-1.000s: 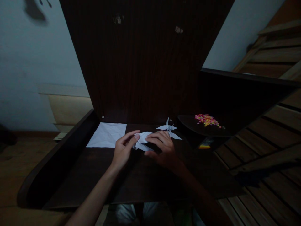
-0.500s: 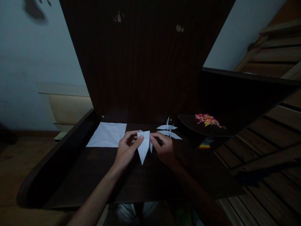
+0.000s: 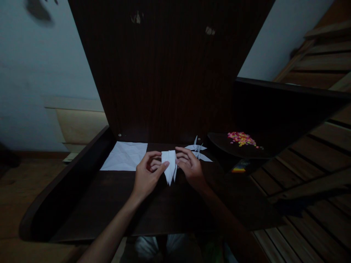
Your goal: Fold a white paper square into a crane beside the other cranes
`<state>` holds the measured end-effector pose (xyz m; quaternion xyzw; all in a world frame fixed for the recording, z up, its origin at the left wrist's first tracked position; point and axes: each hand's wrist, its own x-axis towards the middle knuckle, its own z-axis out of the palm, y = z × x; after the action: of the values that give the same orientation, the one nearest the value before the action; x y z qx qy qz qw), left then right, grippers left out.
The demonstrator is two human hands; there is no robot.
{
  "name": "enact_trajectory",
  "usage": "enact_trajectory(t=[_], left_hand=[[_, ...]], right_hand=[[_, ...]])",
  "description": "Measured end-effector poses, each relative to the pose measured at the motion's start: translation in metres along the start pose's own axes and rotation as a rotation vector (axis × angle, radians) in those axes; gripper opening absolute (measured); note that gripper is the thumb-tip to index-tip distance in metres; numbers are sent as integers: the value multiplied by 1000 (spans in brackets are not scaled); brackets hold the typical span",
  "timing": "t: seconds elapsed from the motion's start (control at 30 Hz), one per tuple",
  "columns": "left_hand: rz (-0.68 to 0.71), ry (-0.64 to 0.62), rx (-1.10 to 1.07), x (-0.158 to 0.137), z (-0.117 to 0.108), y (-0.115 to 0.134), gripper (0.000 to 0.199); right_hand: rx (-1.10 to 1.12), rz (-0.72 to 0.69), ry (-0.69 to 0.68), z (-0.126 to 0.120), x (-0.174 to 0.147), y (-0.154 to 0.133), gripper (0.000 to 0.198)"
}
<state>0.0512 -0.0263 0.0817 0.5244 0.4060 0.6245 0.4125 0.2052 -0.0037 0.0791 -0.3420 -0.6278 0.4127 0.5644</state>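
Between my two hands is a piece of folded white paper (image 3: 169, 164), held above the dark desk, its pointed ends hanging downward. My left hand (image 3: 147, 173) grips its left edge, the thumb lying on the near face and the fingers behind. On the opposite edge, my right hand (image 3: 192, 170) pinches the paper between thumb and fingers. Folded paper cranes (image 3: 203, 157) stand just beyond my right hand, partly hidden by it. A creased white sheet (image 3: 124, 156) lies flat to the left of my left hand.
A heap of small colourful pieces (image 3: 241, 138) sits on a dark corner shelf (image 3: 219, 143) at the right. The dark desk (image 3: 109, 204) has a raised side panel (image 3: 65, 182) on the left and a tall back board (image 3: 170, 73). Wooden slats (image 3: 307, 204) run along the far right.
The folded paper has turned in my hands: its single long point now appears shorter, with several narrow tips at the bottom. My fingers have shifted slightly along its edges.
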Motion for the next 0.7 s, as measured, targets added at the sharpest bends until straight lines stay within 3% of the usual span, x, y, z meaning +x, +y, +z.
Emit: enact_trajectory(t=[0.07, 0.23, 0.7], left_hand=[[-19, -15, 11, 1, -2, 2, 34], [-33, -54, 37, 5, -8, 6, 29], [-60, -126, 32, 2, -6, -4, 44]], right_hand=[[7, 1, -40, -2, 0, 0, 35], [-25, 31, -107, -5, -1, -1, 22], [-69, 139, -113, -7, -3, 3, 42]])
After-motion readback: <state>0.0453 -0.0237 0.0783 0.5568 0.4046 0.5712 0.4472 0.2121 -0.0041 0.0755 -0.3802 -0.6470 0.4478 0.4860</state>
